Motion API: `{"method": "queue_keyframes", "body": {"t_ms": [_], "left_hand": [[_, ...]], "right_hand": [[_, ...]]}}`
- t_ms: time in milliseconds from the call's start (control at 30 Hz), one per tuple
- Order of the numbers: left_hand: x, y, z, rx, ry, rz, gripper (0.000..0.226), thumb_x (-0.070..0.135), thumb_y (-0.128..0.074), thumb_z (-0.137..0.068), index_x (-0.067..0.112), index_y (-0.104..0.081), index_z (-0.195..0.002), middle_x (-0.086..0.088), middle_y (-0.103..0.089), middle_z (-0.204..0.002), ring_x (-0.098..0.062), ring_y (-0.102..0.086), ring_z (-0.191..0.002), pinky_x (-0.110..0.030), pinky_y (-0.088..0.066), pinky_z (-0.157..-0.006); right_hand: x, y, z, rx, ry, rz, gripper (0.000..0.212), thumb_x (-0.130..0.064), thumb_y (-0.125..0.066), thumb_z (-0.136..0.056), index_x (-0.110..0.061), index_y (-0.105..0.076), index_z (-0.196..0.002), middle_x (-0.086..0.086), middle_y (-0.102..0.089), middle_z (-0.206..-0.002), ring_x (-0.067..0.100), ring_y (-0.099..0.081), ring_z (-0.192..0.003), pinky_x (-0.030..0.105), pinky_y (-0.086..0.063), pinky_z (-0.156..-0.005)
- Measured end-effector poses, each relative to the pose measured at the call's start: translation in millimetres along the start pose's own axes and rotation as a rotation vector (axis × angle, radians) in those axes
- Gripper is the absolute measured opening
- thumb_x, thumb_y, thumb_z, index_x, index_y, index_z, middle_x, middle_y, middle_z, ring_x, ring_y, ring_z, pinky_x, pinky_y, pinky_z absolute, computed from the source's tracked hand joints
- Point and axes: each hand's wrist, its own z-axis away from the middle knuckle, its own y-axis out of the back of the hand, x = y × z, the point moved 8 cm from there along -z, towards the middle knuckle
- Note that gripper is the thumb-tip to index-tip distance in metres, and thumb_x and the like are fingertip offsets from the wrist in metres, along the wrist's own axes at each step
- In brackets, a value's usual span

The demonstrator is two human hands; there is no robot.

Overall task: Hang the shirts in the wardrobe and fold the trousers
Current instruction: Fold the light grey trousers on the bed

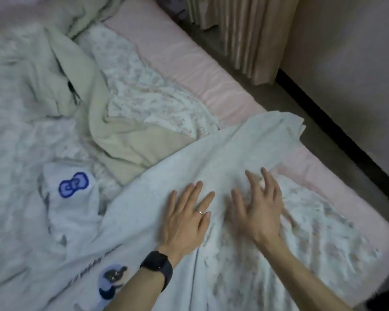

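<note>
Two hands lie side by side on a pale grey garment (211,153) that stretches from the near left of the bed to its far right edge. Whether it is a shirt or trousers cannot be told. The left hand (186,218) presses flat on it with straight fingers and grips nothing; it wears a ring (200,212) and a black watch (157,269). The right hand (258,209), just beside it, is blurred, its fingers spread and relaxed on the cloth, and it holds nothing.

A crumpled beige garment (112,135) lies to the far left, its near edge touching the grey one. A floral cloth (144,93) is bunched beyond it. A white garment with a blue bow print (73,187) lies to the left. The pink sheet (189,57) shows along the bed's right edge, and a beige curtain (245,30) hangs at far right.
</note>
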Motion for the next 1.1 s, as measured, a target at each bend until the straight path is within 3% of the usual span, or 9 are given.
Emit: {"method": "queue_keyframes", "body": {"t_ms": [100, 233, 400, 533, 700, 800, 900, 1000, 1100], "left_hand": [[-30, -11, 99, 0.000, 0.213, 0.109, 0.051, 0.042, -0.034, -0.104, 0.036, -0.037, -0.155, 0.001, -0.024, -0.167, -0.020, -0.022, -0.154, -0.051, -0.014, -0.123], [-60, -34, 247, -0.103, 0.478, 0.191, 0.052, 0.046, -0.029, -0.104, 0.036, -0.037, -0.155, 0.002, -0.024, -0.167, -0.020, -0.027, -0.152, -0.051, -0.022, -0.118], [-83, -60, 418, -0.144, 0.959, 0.354, 0.061, 0.054, -0.028, -0.097, 0.031, -0.047, -0.150, -0.002, -0.038, -0.161, -0.024, -0.035, -0.146, -0.058, -0.033, -0.112], [-73, -66, 522, -0.034, 1.163, 0.467, 0.069, 0.063, -0.021, -0.093, 0.031, -0.038, -0.152, 0.002, -0.028, -0.164, -0.020, -0.023, -0.151, -0.054, -0.020, -0.119], [-50, -88, 594, 0.176, 1.402, 0.748, 0.063, 0.050, -0.053, -0.098, 0.024, -0.031, -0.152, -0.009, -0.028, -0.157, -0.031, -0.037, -0.138, -0.050, -0.034, -0.112], [-26, -133, 620, 0.011, 1.414, 1.147, 0.066, 0.047, -0.058, -0.097, 0.017, -0.033, -0.149, -0.009, -0.043, -0.144, -0.031, -0.053, -0.126, -0.036, -0.046, -0.099], [-3, -158, 637, -0.157, 1.329, 1.305, 0.067, 0.046, -0.062, -0.097, 0.014, -0.039, -0.151, -0.008, -0.044, -0.151, -0.028, -0.051, -0.133, -0.031, -0.043, -0.102], [-3, -159, 648, -0.077, 1.418, 1.416, 0.068, 0.043, -0.067, -0.095, 0.012, -0.041, -0.150, -0.006, -0.049, -0.148, -0.026, -0.050, -0.133, -0.031, -0.041, -0.101], [-14, -156, 641, 0.044, 1.420, 1.348, 0.041, 0.047, -0.068, -0.093, 0.018, -0.062, -0.122, 0.007, -0.064, -0.111, -0.015, -0.061, -0.107, -0.020, -0.040, -0.082]], "right_hand": [[-45, -31, 112, -0.189, 0.222, 0.047, 0.056, -0.050, -0.061, -0.092, -0.030, -0.055, -0.144, 0.010, -0.034, -0.162, 0.032, -0.030, -0.149, 0.048, -0.030, -0.116], [-60, -54, 241, -0.432, 0.237, 0.056, 0.068, -0.058, -0.055, -0.089, -0.025, -0.050, -0.149, 0.014, -0.025, -0.164, 0.035, -0.034, -0.147, 0.050, -0.039, -0.109], [-36, -34, 317, -0.492, 0.139, 0.071, 0.089, -0.042, -0.074, -0.085, -0.026, -0.026, -0.158, 0.019, -0.030, -0.160, 0.038, -0.041, -0.139, 0.049, -0.044, -0.105], [-15, -21, 359, -0.591, 0.013, 0.134, 0.095, -0.042, -0.075, -0.085, -0.020, -0.019, -0.158, 0.016, -0.031, -0.157, 0.037, -0.035, -0.141, 0.051, -0.038, -0.111], [-12, -14, 394, -0.466, -0.100, 0.158, 0.102, -0.049, -0.074, -0.085, -0.010, -0.015, -0.158, 0.019, -0.027, -0.158, 0.039, -0.028, -0.143, 0.057, -0.031, -0.115], [-3, -18, 429, -0.415, -0.168, 0.260, 0.106, -0.062, -0.070, -0.082, -0.008, -0.018, -0.156, 0.019, -0.020, -0.162, 0.038, -0.020, -0.148, 0.054, -0.021, -0.120], [8, -17, 463, -0.385, -0.266, 0.219, 0.088, -0.044, -0.072, -0.085, -0.009, -0.025, -0.151, 0.019, -0.016, -0.163, 0.045, -0.027, -0.143, 0.054, -0.028, -0.115], [13, -8, 479, -0.318, -0.479, 0.033, 0.068, -0.032, -0.063, -0.092, -0.016, -0.029, -0.148, 0.022, -0.030, -0.154, 0.047, -0.049, -0.121, 0.050, -0.043, -0.100], [12, -2, 469, -0.264, -0.507, -0.057, 0.048, -0.022, -0.052, -0.097, -0.014, -0.037, -0.142, 0.027, -0.056, -0.130, 0.044, -0.058, -0.109, 0.047, -0.049, -0.090]]}}
